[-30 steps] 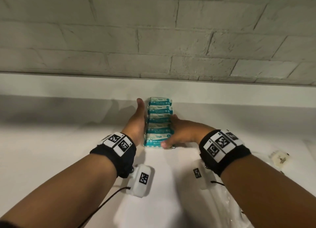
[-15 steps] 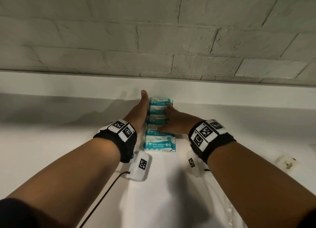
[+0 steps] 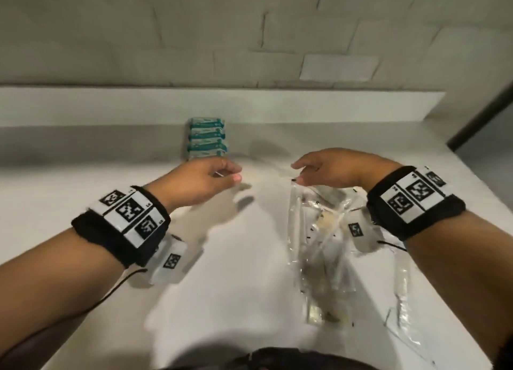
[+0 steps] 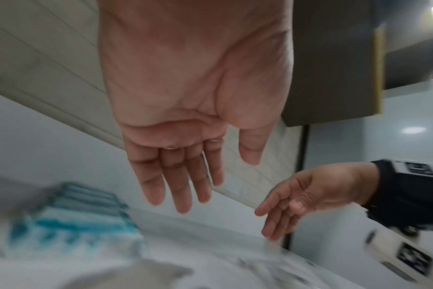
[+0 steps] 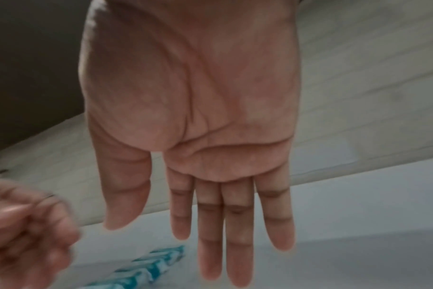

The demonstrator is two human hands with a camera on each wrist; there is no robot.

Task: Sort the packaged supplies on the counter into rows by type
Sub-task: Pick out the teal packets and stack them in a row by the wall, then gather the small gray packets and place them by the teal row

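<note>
Teal-and-white wipe packs [image 3: 206, 137] sit in a tidy row running toward the far wall on the white counter [image 3: 83, 175], just beyond the left hand [image 3: 204, 179], not touched. Left hand hovers, fingers relaxed and straight, holding nothing. Right hand [image 3: 336, 167] hovers to the right, fingers loose and slightly spread, tips just above the far end of a heap of clear plastic packets [image 3: 322, 236] lying near-right on the counter; contact can't be told. Wipe row well apart from right fingers [image 5: 235, 244].
</note>
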